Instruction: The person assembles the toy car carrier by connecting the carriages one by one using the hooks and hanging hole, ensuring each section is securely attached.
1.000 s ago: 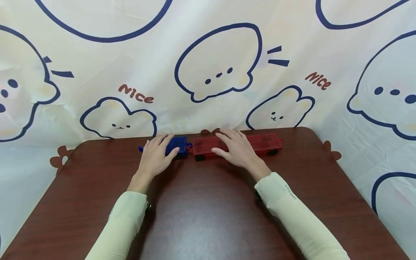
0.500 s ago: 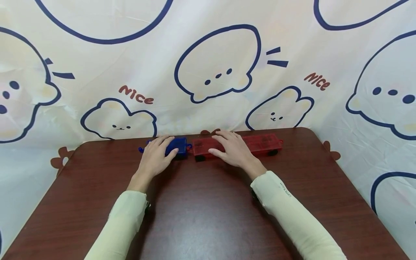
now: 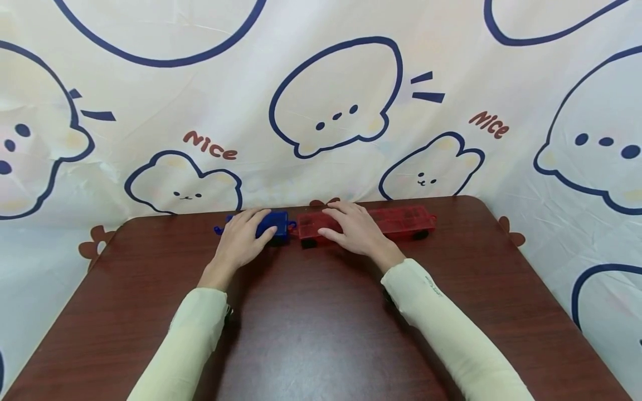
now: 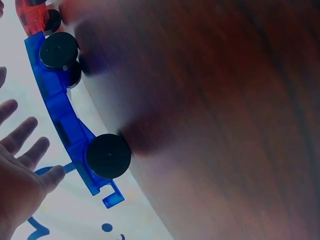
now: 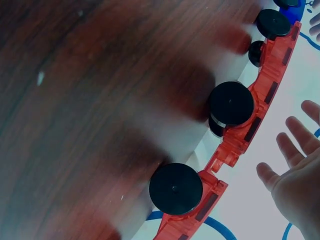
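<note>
A blue toy train wagon (image 3: 279, 220) with black wheels stands near the table's back edge, partly covered from above by my left hand (image 3: 239, 239). The fingers are spread above it, and the left wrist view shows a gap between most of them and the wagon (image 4: 62, 115). To its right, hooked in line, are translucent red wagons (image 3: 408, 220) on black wheels. My right hand (image 3: 355, 229) hovers over their left part with loose, parted fingers. In the right wrist view, that hand (image 5: 300, 175) is apart from the red wagons (image 5: 267, 87), and a coupling joins two of them.
The dark brown wooden table (image 3: 311, 323) reaches back to a pale cloth (image 3: 321, 178) printed with cartoon outlines. The wagons stand close before that cloth. A blue hook (image 3: 218, 230) juts from the left end of the row, a red loop (image 3: 434, 218) from the right end.
My right hand has shifted a little to the left above the red wagons. My left hand stays almost in place, and the wagons have not moved.
</note>
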A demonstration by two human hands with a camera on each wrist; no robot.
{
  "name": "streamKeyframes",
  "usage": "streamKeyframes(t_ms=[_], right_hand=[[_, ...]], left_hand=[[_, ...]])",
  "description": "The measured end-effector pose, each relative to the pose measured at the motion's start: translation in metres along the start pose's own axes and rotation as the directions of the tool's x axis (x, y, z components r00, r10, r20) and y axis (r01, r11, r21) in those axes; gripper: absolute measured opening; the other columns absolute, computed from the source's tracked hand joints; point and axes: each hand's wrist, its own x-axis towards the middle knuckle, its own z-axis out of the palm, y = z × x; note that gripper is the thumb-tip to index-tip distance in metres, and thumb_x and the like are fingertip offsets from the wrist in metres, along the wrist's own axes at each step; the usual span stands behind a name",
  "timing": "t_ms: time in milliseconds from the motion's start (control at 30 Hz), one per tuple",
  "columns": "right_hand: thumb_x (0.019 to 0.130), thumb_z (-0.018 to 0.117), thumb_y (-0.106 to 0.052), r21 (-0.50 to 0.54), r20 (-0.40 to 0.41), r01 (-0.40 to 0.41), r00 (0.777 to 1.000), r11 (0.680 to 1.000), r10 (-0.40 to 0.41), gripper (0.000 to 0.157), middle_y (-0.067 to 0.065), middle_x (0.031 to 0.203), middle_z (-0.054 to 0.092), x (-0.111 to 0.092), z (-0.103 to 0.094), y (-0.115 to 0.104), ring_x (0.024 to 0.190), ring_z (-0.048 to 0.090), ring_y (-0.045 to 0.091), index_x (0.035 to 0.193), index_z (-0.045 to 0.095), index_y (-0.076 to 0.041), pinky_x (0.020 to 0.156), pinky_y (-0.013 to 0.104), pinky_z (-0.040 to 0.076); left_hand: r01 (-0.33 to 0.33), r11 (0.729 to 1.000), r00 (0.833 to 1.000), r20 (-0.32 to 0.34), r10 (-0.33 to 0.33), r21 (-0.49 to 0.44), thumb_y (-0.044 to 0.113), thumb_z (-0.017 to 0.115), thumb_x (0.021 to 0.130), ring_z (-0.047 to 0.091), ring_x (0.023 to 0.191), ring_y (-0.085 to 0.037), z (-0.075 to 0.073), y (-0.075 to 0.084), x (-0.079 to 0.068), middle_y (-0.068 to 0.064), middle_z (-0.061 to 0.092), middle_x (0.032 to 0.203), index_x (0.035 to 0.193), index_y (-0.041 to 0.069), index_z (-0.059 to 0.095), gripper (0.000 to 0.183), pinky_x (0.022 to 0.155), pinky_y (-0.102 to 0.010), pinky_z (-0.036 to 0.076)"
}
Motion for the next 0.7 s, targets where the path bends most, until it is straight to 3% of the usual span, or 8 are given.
streamKeyframes(t_ms=[333,700], right_hand=[[0.099,0.056,-0.056,-0.013,0.036,-0.002,0.999,1.0,0.002,0.062,0.008,0.155,0.045,0.009,0.006,0.0,0.143,0.039,0.029,0.148,0.055,-0.016,0.119,0.053,0.024],[0.099,0.053,-0.06,-0.064,0.106,-0.003,0.994,0.998,0.01,0.069,0.007,0.16,0.039,0.014,0.02,-0.001,0.15,0.029,0.025,0.153,0.048,-0.017,0.122,0.054,0.013]], left_hand=[[0.005,1.0,1.0,0.031,-0.006,0.019,0.041,0.059,0.102,0.037,0.142,-0.04,0.0,-0.003,0.004,-0.02,0.046,0.152,0.149,0.006,0.05,0.059,0.115,-0.064,0.023],[0.001,0.997,0.994,0.111,-0.011,0.082,0.05,0.055,0.102,0.029,0.146,-0.043,0.007,-0.006,0.007,-0.02,0.039,0.157,0.153,0.01,0.046,0.066,0.117,-0.067,0.015]])
